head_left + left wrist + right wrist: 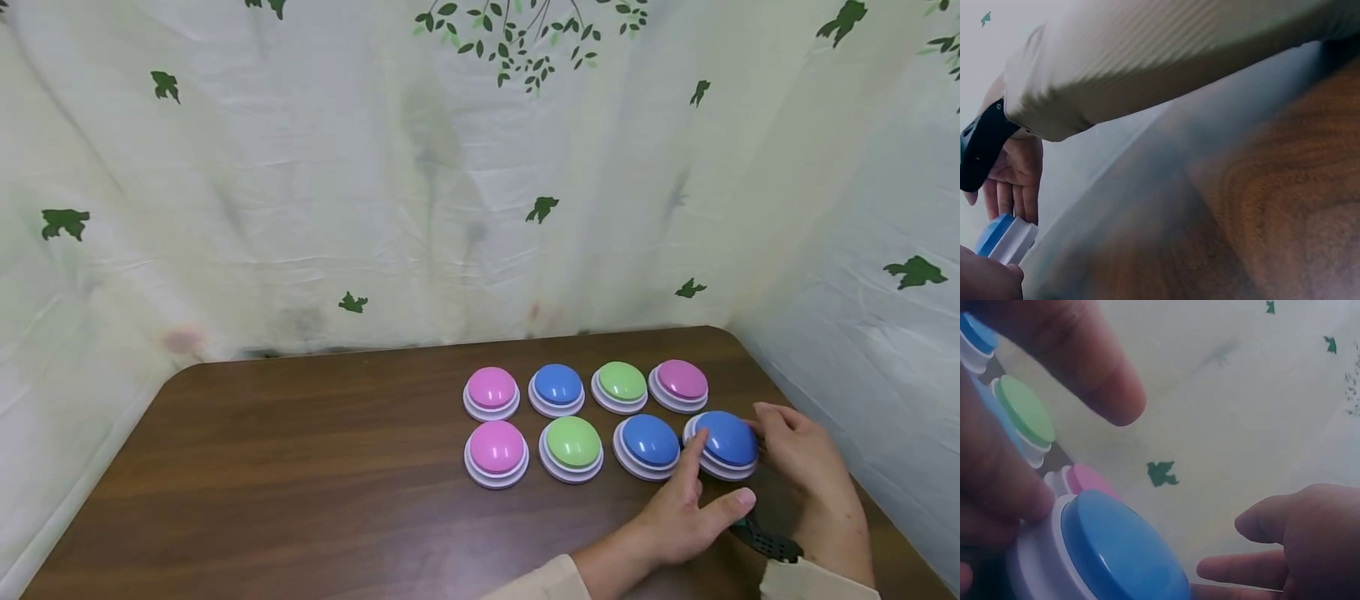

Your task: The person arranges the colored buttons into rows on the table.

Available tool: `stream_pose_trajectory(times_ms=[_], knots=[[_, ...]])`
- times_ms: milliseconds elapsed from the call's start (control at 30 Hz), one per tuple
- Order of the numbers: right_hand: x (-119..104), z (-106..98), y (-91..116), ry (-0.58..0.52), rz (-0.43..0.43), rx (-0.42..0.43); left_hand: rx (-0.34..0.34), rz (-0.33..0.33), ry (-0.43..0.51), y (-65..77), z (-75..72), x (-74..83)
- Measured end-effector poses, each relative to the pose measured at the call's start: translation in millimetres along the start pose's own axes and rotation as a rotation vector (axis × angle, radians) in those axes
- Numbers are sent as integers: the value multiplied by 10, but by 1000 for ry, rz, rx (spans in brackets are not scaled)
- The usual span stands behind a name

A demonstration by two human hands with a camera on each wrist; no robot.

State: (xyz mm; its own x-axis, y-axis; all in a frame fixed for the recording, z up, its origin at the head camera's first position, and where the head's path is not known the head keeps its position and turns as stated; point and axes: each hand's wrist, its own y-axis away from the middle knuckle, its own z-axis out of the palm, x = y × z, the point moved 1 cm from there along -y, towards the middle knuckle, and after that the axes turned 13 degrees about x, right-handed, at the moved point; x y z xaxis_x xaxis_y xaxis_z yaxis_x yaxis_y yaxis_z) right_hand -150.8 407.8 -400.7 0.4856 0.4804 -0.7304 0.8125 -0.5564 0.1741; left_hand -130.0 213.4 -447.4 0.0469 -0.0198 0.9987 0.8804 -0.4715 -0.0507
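A blue dome push button (726, 439) on a white round base sits at the right end of the front row. My left hand (686, 512) reaches it from the near left, its index finger against the base's left side and its thumb stretched out to the right. In the right wrist view, fingers (1004, 469) of that hand meet the white rim. On the other side, my right hand (802, 458) has its fingertips at the base's right edge. The left wrist view shows the right hand's long, fairly straight fingers (1013, 200) beside the blue button (1007, 240).
Another blue button (648, 442), a green one (573, 443) and a pink one (496, 451) continue the front row leftward. Behind stands a second row: pink (491, 390), blue (557, 387), green (620, 385), pink (680, 383). A leaf-patterned curtain (420, 250) borders the brown table (300, 467).
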Motion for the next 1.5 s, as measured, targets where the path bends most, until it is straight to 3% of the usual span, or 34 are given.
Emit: stream_pose_trajectory(times_ms=[333, 933, 1333, 1500], knots=[[135, 140, -71, 19, 25, 37, 19, -30, -78, -32, 66, -97], [76, 255, -96, -29, 102, 112, -14, -48, -83, -99, 38, -144], [53, 251, -87, 36, 59, 103, -35, -47, -76, -74, 16, -138], [-129, 239, 6, 154, -67, 132, -50, -38, -70, -53, -11, -144]])
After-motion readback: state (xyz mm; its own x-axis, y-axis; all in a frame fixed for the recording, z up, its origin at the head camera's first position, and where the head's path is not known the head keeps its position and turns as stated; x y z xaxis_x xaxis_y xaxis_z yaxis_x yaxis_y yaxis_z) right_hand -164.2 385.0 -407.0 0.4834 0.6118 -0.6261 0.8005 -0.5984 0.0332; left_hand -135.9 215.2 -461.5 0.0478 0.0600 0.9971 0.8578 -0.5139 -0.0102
